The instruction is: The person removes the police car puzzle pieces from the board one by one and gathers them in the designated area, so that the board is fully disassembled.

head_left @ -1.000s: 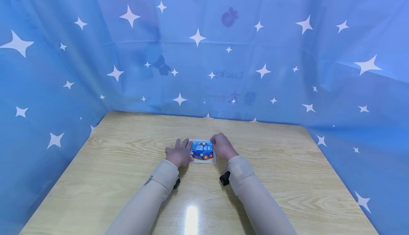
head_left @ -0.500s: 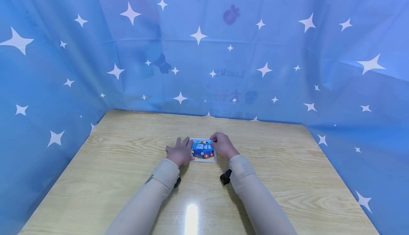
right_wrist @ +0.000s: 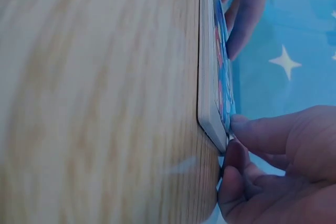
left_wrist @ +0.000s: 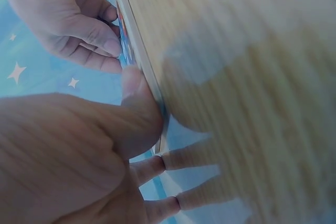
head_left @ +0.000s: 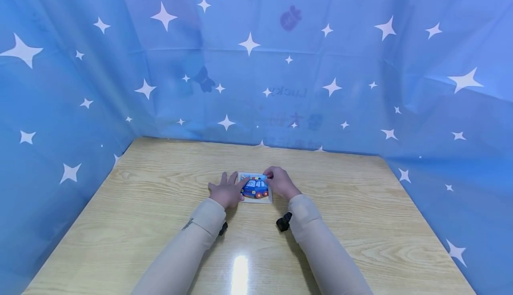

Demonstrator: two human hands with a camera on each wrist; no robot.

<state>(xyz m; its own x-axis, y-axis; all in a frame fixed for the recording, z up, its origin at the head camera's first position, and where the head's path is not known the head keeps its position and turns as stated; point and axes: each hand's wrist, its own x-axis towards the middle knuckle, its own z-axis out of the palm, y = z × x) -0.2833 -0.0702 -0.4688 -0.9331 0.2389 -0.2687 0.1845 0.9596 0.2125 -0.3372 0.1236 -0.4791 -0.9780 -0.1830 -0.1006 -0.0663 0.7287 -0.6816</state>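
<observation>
A small flat jigsaw puzzle (head_left: 256, 192) with a blue cartoon car and a pale border lies on the wooden table. My left hand (head_left: 226, 193) rests at its left side with spread fingers. Its index finger lies over the picture's left part, and its thumb is at the near left edge. At the far right corner, my right hand (head_left: 281, 182) pinches the puzzle between thumb and fingertips. The right wrist view shows the board's side (right_wrist: 210, 93) low on the table, with a small light edge between the right thumb (right_wrist: 252, 132) and finger. Whether that is a separate piece, I cannot tell.
A light wood table (head_left: 340, 223) spreads around the puzzle. Blue curtains (head_left: 248, 76) with white stars close off its back and both sides. A black wrist device (head_left: 283, 222) sits under the right sleeve. A bright reflection shows on the table near the front.
The left index finger has moved right, further over the picture. The right hand keeps its place at the far right corner. The head view has tilted slightly.
</observation>
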